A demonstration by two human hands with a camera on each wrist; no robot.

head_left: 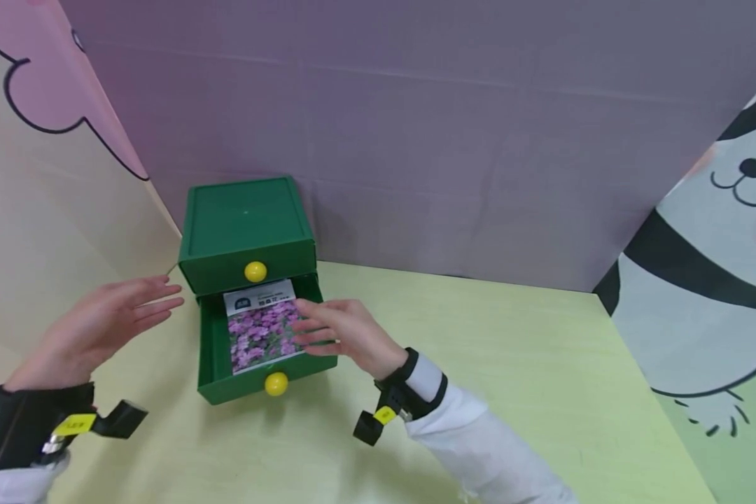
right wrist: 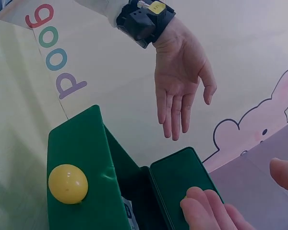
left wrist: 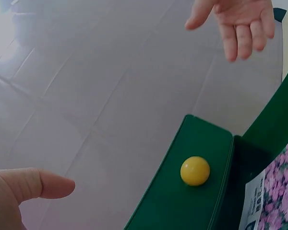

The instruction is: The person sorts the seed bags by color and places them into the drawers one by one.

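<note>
While lying in the open lower drawer (head_left: 217, 350), seed packet (head_left: 261, 325): light, thin, floppy; best pinched at an edge. Right hand (head_left: 337, 332) flat on it; left hand (head_left: 97, 325) open, empty.

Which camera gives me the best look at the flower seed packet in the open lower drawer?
Head view: the purple-flowered paper seed packet shows almost whole. Left wrist catches only its corner; right wrist shows a sliver.
</note>
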